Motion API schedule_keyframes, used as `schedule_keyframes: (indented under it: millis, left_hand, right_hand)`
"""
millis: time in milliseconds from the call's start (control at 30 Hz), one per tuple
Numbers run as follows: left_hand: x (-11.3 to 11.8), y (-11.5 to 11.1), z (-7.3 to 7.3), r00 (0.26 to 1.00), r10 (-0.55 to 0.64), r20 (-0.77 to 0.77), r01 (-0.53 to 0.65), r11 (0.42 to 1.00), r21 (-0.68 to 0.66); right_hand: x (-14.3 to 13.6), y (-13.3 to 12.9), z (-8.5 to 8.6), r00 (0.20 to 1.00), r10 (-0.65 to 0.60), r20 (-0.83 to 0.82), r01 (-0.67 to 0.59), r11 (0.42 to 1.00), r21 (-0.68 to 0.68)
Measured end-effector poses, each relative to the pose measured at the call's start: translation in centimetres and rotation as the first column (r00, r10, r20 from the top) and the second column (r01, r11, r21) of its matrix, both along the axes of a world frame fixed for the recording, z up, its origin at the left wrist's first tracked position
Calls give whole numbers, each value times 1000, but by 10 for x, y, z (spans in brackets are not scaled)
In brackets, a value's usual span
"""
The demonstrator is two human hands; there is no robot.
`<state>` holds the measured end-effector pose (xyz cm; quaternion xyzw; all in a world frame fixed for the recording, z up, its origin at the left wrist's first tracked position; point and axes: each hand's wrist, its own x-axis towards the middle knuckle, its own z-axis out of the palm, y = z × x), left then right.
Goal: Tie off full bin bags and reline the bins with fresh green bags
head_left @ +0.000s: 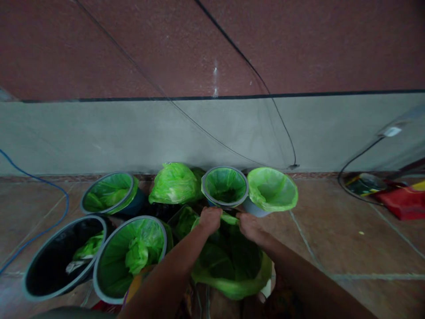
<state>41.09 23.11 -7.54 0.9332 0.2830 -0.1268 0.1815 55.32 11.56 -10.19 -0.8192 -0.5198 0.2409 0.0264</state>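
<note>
Both of my hands grip the far edge of a green bin liner (232,283) that hangs around the mouth of a bin in front of me. My left hand (211,219) is closed on the liner's edge, and my right hand (249,226) pinches it a short way to the right. The liner folds outward over the near rim, and its inside is dark. Just beyond my hands stand a grey-rimmed bin (225,186) lined in green and a pale bin (272,188) with its liner folded over the rim.
On the left are a black-lined bin (63,261), a green-lined bin (133,257) and another lined bin (108,192). A bulging green bag (174,182) sits near the wall. A blue hose (63,212) crosses the floor at left; a red object (403,201) and a black cable (341,177) lie right.
</note>
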Motion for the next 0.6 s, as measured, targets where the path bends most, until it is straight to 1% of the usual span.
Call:
schedule_keyframes:
  millis: [67,100,133,200,267,367,500,600]
  left_hand:
    - [1,4,-4,1000,-3,-14,2,999,-52]
    - [0,6,-6,1000,13,-19,-14,998,-62]
    - [-1,9,-8,999,35,-28,-36,997,-61]
    - [-3,14,-11,995,80,-58,-83,996,-43]
    - [-3,17,-14,988,135,-73,-138,990,-30]
    - [-1,21,-14,976,219,-12,-219,973,-71]
    - [2,28,-12,951,303,66,-284,937,-202]
    - [1,32,-13,919,386,80,-356,901,-249]
  right_hand:
    - [4,5,-9,994,-4,-108,7,1000,25]
    - [7,6,-13,990,-18,-143,24,999,41]
    - [9,8,-16,987,-40,-157,49,997,52]
    - [12,9,-18,989,-88,-121,96,994,59]
    - [13,11,-16,989,-128,-79,133,989,63]
    - [16,14,-10,982,-172,-76,178,980,87]
    - [32,18,-4,958,-236,-166,254,962,101]
    - [44,18,-8,911,-319,-261,354,930,97]
